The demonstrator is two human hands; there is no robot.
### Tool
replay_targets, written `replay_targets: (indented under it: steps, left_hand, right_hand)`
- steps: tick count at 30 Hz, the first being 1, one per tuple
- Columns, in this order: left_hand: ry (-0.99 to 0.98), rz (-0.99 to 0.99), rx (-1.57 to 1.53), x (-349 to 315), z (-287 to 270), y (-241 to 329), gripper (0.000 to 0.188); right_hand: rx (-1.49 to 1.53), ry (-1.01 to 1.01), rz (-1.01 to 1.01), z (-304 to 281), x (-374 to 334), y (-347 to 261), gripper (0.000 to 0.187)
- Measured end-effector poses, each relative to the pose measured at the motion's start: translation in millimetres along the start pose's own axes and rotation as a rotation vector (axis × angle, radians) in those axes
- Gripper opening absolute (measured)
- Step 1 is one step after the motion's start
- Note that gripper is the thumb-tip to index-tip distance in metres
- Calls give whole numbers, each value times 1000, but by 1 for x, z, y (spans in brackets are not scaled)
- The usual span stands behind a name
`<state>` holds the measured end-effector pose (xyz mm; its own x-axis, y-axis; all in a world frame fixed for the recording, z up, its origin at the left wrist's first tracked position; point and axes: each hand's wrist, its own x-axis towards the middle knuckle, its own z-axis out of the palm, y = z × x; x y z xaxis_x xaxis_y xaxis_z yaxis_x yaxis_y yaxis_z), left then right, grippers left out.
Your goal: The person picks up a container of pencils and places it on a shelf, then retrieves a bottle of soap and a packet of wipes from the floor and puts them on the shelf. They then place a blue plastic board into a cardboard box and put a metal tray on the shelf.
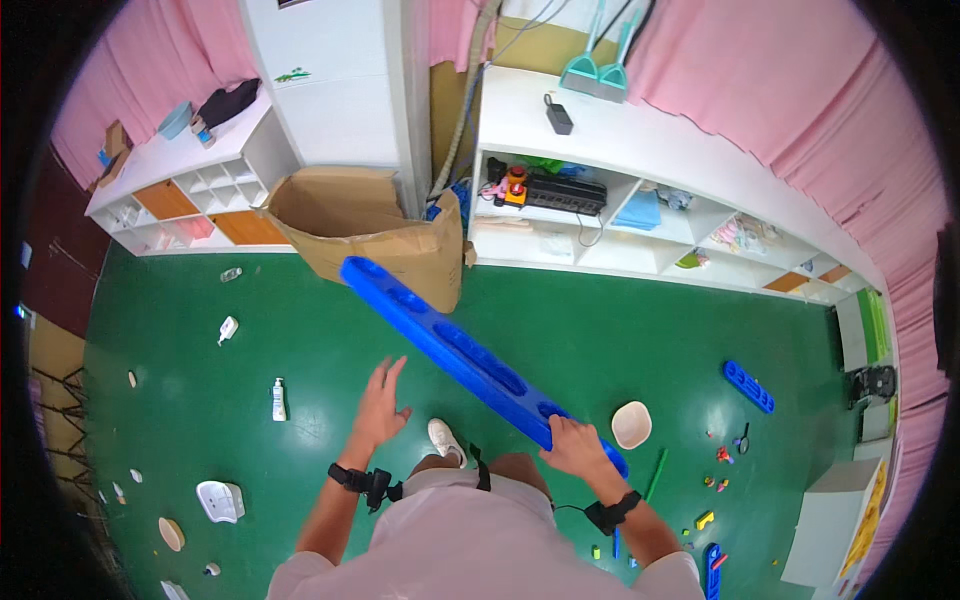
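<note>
A long blue plastic beam with oval slots [450, 350] slants across the middle, its far end in front of a cardboard box [405, 255]. My right hand [580, 448] is closed around the beam near its close right end. My left hand [380, 408] is held out to the left of the beam, fingers apart and nothing in it. A gap shows between those fingers and the beam. A white shoe [446, 440] shows on the floor below, between my arms.
White shelves [640, 215] with toys line the back wall. On the green floor lie a pump bottle [279, 400], a white tub [220, 502], a cream basin [632, 425], a smaller blue beam [748, 387], a green stick [656, 475] and several small toys.
</note>
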<state>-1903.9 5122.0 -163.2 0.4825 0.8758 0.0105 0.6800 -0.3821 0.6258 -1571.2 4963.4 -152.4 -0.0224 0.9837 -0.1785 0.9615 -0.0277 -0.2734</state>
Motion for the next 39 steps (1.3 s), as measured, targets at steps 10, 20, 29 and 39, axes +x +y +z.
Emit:
replay_targets:
  steps: [10,20,29,39]
  left_hand:
    - [277,100,473,64,-80,-46,62]
    - [353,32,603,170,-117,-78,55]
    - [383,-162,476,264,-140,-97,69]
    - [371,-307,296,326,-170,-215,84]
  right_hand:
    - [-129,63,-424,-59,93,-23,41]
    - [-128,60,-551,-78,251,16,40]
    - [-30,126,-668,-88,403,24,45]
    - [-15,-120,-551,-85,556,-54,46]
